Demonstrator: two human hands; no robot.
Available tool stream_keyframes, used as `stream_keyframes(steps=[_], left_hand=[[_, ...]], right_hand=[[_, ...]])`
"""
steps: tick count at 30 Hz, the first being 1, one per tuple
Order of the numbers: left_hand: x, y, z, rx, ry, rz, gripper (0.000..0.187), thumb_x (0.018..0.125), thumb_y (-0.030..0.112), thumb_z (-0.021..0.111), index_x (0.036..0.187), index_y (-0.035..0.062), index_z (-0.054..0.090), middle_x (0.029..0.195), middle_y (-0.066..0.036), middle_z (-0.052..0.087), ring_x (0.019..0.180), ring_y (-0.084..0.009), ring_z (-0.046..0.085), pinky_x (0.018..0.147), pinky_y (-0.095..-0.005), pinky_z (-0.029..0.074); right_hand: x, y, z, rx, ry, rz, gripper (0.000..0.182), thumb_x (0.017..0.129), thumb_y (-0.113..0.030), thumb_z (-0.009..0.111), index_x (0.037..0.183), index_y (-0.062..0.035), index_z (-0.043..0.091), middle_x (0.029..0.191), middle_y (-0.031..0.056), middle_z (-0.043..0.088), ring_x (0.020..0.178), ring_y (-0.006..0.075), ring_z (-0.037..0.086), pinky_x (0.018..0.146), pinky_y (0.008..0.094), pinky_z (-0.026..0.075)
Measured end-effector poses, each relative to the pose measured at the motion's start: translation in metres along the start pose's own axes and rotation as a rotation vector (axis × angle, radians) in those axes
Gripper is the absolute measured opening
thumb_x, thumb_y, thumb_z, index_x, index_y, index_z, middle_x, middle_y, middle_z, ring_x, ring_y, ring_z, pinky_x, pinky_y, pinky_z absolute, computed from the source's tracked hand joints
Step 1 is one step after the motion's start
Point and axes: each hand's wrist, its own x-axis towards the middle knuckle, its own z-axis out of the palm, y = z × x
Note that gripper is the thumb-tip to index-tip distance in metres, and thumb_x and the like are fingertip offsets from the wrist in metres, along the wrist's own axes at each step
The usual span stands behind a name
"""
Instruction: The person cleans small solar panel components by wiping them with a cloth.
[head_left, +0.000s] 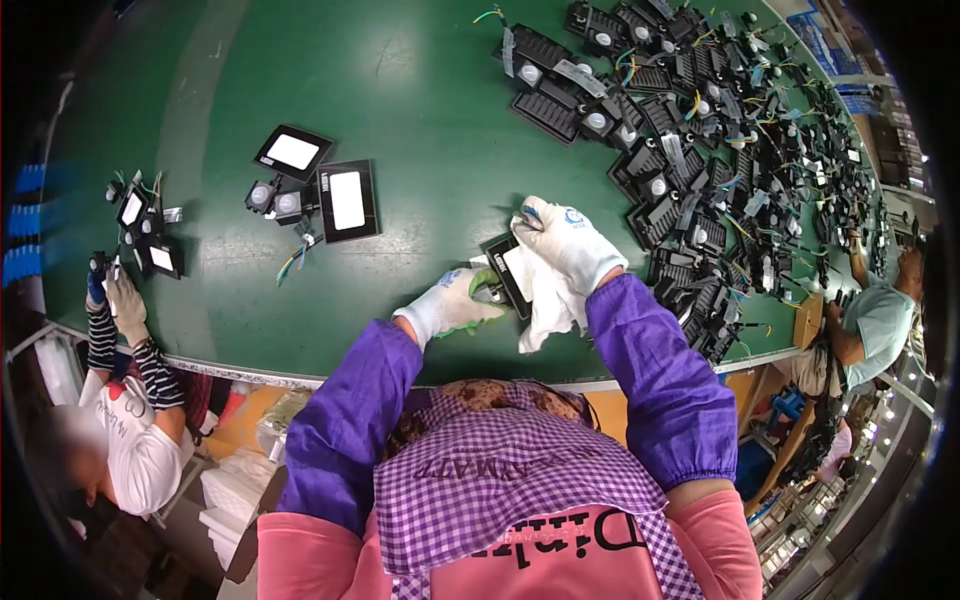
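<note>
Gripping floodlight with left hand, fingers closed on its edge; holding white cloth against it with right hand, fingers bunched. Unable to tell contents of brown carton, right. Positioned over green table, between heaped floodlights and co-worker.

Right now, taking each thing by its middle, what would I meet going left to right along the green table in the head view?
Small cluster of black floodlights, pair of white-panelled black floodlights, gloved left hand, single black floodlight, gloved right hand, large pile of black floodlights.
</note>
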Motion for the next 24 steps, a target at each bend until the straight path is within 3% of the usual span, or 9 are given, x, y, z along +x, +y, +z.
stream_keyframes(steps=[4, 9, 11, 13, 16, 17, 21, 22, 24], left_hand=[[0.0, 0.004, 0.001, -0.006, 0.0, -0.006, 0.047, 0.083, 0.013, 0.074, 0.125, 0.0005, 0.057, 0.078, -0.003, 0.063, 0.067, -0.0118, 0.06, 0.058, -0.0286, 0.053], [0.005, -0.017, 0.011, 0.147, 0.249, 0.114, 0.043, 0.082, 0.014, 0.075, 0.12, 0.0001, 0.059, 0.079, -0.004, 0.064, 0.067, -0.0119, 0.061, 0.057, -0.028, 0.053], [0.003, -0.008, 0.005, 0.051, 0.113, 0.059, 0.042, 0.082, 0.014, 0.075, 0.118, -0.0001, 0.059, 0.08, -0.004, 0.065, 0.068, -0.0122, 0.062, 0.057, -0.0284, 0.053], [0.005, -0.011, 0.008, 0.012, 0.084, 0.049, 0.041, 0.081, 0.014, 0.075, 0.117, -0.0005, 0.06, 0.081, -0.004, 0.065, 0.068, -0.0123, 0.062, 0.058, -0.0287, 0.053], [0.004, -0.01, 0.009, 0.091, 0.138, 0.134, 0.039, 0.081, 0.015, 0.075, 0.114, -0.0003, 0.062, 0.08, -0.004, 0.066, 0.067, -0.012, 0.063, 0.057, -0.0288, 0.053], [0.004, -0.007, 0.008, 0.067, 0.121, 0.11, 0.038, 0.081, 0.015, 0.075, 0.113, 0.0, 0.063, 0.081, -0.005, 0.066, 0.067, -0.0121, 0.063, 0.057, -0.0288, 0.053], [0.004, -0.007, 0.004, -0.019, 0.08, 0.049, 0.038, 0.081, 0.015, 0.076, 0.113, 0.001, 0.064, 0.081, -0.005, 0.067, 0.067, -0.0125, 0.063, 0.056, -0.0293, 0.053], [0.004, -0.006, 0.004, -0.036, 0.071, 0.044, 0.038, 0.08, 0.016, 0.076, 0.114, 0.0013, 0.064, 0.081, -0.005, 0.067, 0.067, -0.0126, 0.064, 0.056, -0.0295, 0.053], [0.003, -0.006, 0.004, -0.013, 0.071, 0.03, 0.04, 0.08, 0.016, 0.076, 0.116, 0.0015, 0.064, 0.083, -0.005, 0.068, 0.067, -0.0125, 0.064, 0.056, -0.0298, 0.054]], right_hand=[[-0.005, -0.025, -0.01, -0.224, -0.157, -0.012, 0.026, 0.097, -0.03, 0.053, 0.111, -0.0095, 0.06, 0.105, 0.018, 0.068, 0.1, 0.0389, 0.065, 0.086, 0.0435, 0.05], [-0.02, -0.054, 0.013, -0.464, -0.085, -0.406, 0.022, 0.097, -0.027, 0.049, 0.101, -0.0089, 0.061, 0.099, 0.017, 0.066, 0.095, 0.0378, 0.064, 0.085, 0.0428, 0.05], [-0.006, -0.029, 0.01, -0.313, -0.136, -0.327, 0.021, 0.096, -0.027, 0.049, 0.101, -0.0102, 0.061, 0.102, 0.0154, 0.067, 0.098, 0.036, 0.064, 0.087, 0.0419, 0.049], [-0.007, -0.046, -0.008, -0.253, -0.214, -0.021, 0.023, 0.097, -0.029, 0.046, 0.101, -0.012, 0.061, 0.108, 0.0121, 0.067, 0.101, 0.0339, 0.065, 0.089, 0.0423, 0.049], [-0.039, -0.041, 0.005, -0.371, 0.01, -0.147, 0.029, 0.099, -0.035, 0.043, 0.104, -0.0123, 0.06, 0.114, 0.0111, 0.066, 0.102, 0.0342, 0.065, 0.089, 0.0441, 0.049], [-0.041, -0.043, 0.007, -0.44, -0.066, -0.029, 0.03, 0.098, -0.036, 0.045, 0.111, -0.013, 0.059, 0.119, 0.01, 0.066, 0.101, 0.0337, 0.066, 0.087, 0.0462, 0.049], [-0.024, 0.005, 0.022, 0.203, 0.017, -0.008, 0.025, 0.091, -0.02, 0.068, 0.111, -0.0091, 0.058, 0.086, 0.0107, 0.066, 0.08, 0.0212, 0.062, 0.076, 0.0331, 0.05], [-0.013, 0.007, 0.016, 0.157, -0.042, 0.024, 0.022, 0.092, -0.021, 0.066, 0.108, -0.0079, 0.059, 0.087, 0.0098, 0.067, 0.079, 0.0197, 0.062, 0.077, 0.0337, 0.05], [-0.004, 0.0, -0.003, 0.042, -0.2, 0.003, 0.03, 0.089, -0.025, 0.065, 0.117, -0.0135, 0.062, 0.104, 0.0134, 0.071, 0.099, 0.0316, 0.067, 0.086, 0.0372, 0.051]])
